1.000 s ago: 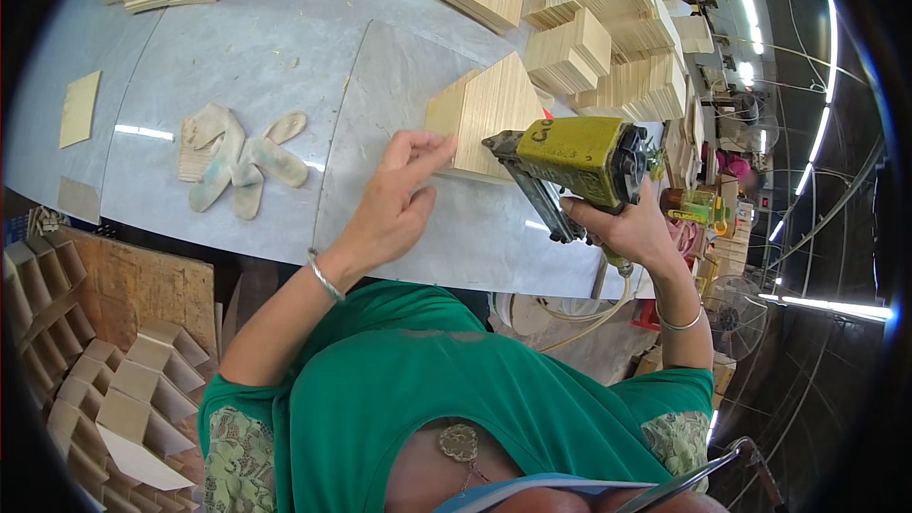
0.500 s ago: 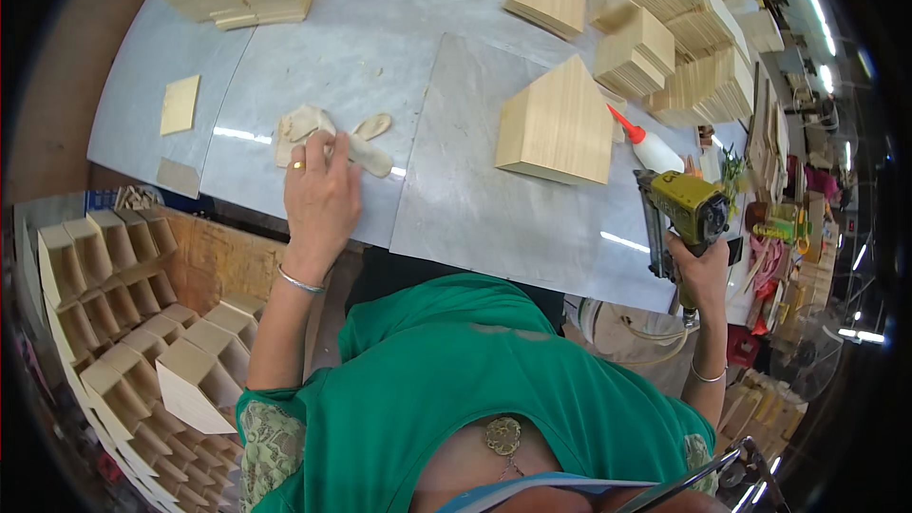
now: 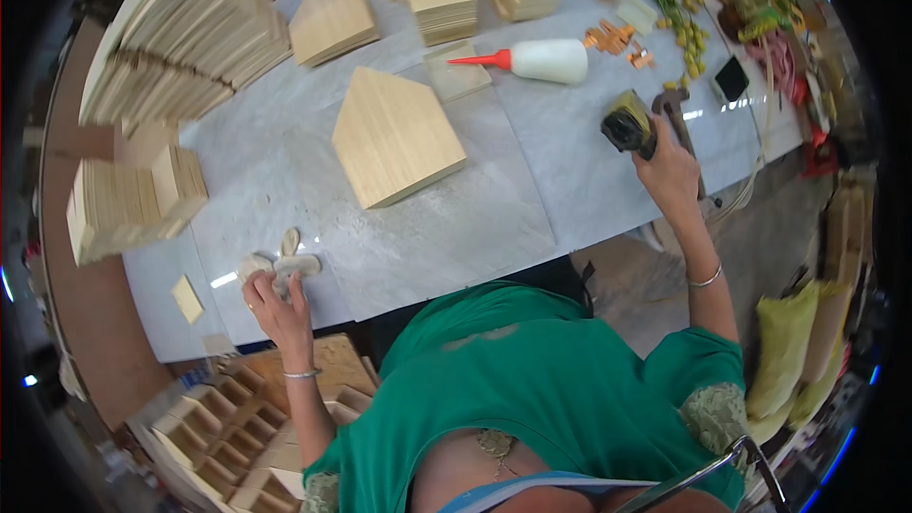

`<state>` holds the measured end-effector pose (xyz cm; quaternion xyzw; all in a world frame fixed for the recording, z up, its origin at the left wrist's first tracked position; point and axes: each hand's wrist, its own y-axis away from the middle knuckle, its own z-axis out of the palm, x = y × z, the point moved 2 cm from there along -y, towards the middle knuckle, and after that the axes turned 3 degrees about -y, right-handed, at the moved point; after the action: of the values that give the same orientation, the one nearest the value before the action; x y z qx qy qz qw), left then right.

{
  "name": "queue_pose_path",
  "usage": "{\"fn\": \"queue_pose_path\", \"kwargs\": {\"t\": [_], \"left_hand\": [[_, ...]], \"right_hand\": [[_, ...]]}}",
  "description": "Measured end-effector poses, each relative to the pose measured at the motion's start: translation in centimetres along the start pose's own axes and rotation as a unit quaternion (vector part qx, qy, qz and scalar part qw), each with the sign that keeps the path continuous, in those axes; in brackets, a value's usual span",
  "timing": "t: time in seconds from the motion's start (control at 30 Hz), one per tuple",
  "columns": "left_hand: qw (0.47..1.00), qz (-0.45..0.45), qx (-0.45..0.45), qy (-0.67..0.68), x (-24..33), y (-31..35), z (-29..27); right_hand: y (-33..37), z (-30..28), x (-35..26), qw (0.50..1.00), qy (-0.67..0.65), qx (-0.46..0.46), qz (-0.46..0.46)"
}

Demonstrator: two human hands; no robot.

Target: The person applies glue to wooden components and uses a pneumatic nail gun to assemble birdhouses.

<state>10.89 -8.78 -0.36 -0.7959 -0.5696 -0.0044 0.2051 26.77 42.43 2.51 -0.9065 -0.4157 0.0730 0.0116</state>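
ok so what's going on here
Someone in a green top is at a table. Their left hand is at a pair of pale gloves; whether it grips them is hard to tell. The right hand holds a yellow nail gun, with a hammer just to its right. Neither hand touches the house-shaped wooden piece in the middle. A white bottle lies beyond it.

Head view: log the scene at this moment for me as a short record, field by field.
Left hand: fingers on a pale glove; firmness of grip unclear
Right hand: holding a yellow nail gun
Centre of table: house-shaped wooden piece, touched by neither hand
Bottle: white, on its side, red nozzle pointing left
Hammer: just right of the nail gun
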Motion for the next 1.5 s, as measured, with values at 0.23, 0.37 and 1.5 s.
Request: {"fn": "queue_pose_path", "kwargs": {"t": [0.23, 0.37, 1.5], "left_hand": [[0.909, -0.139, -0.135, 0.370, 8.4, -5.8, 1.0], [0.882, -0.110, -0.169, 0.426, 13.5, -8.3, 2.6], [0.944, 0.327, -0.038, 0.022, 19.8, -7.0, 1.2]], "right_hand": [[0.8, 2.8, -0.2, 0.991, -0.129, -0.023, -0.010], [0.5, 0.3, -2.2, 0.992, -0.089, 0.004, -0.085], [0.0, 7.3, -17.8, 0.624, -0.726, -0.237, -0.164]]}}
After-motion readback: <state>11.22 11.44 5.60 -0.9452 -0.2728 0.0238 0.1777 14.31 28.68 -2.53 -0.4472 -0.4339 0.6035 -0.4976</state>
